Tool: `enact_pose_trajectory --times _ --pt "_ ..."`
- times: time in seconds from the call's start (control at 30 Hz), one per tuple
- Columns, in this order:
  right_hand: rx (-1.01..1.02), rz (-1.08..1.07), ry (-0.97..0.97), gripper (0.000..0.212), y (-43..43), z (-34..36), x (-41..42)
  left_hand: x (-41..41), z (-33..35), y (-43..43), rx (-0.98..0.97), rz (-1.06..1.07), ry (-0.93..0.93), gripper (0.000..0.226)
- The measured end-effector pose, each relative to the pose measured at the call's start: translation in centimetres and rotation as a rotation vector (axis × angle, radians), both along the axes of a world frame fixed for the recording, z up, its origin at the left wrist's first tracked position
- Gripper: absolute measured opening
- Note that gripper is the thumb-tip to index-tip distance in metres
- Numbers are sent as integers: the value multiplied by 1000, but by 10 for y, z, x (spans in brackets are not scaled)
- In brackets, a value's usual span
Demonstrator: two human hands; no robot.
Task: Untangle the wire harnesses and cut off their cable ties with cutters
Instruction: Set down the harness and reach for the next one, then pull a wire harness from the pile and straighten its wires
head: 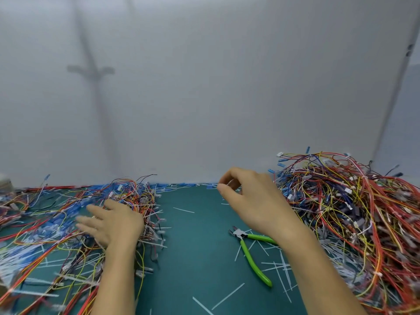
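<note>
Head view: left hand [116,223] lies flat on the left wire heap [56,226], right hand [250,201] curls, contents unclear, above idle cutters [251,258]; a snagged loop could drag the right heap [354,212].

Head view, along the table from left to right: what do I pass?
Going across: left wire pile, with the left hand resting on it → bare green mat → green-handled cutters → right wire pile. The right hand hangs above the cutters, so it is left out.
</note>
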State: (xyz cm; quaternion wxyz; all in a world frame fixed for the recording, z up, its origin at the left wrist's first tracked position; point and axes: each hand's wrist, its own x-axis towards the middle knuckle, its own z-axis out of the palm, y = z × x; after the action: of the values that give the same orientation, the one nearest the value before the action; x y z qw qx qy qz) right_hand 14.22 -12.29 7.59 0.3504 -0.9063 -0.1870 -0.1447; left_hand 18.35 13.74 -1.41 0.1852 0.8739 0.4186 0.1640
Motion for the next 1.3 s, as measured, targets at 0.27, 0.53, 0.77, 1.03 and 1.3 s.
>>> enact_pose_trajectory --times 0.27,0.53,0.77,1.03,1.3 --pt "-12 6 6 15 0 0 0 -1 0 10 -268 32 -66 73" --pt "-29 13 5 16 -1 0 0 -12 5 27 -98 -26 125 37" --pt "-56 27 -4 17 0 -1 -1 -19 34 18 165 2 167 29" --pt "-69 36 -4 18 1 -1 -2 -41 75 23 145 -71 -122 28" --pt "-57 143 1 26 24 -11 -4 -51 115 -66 -101 -496 -752 18"
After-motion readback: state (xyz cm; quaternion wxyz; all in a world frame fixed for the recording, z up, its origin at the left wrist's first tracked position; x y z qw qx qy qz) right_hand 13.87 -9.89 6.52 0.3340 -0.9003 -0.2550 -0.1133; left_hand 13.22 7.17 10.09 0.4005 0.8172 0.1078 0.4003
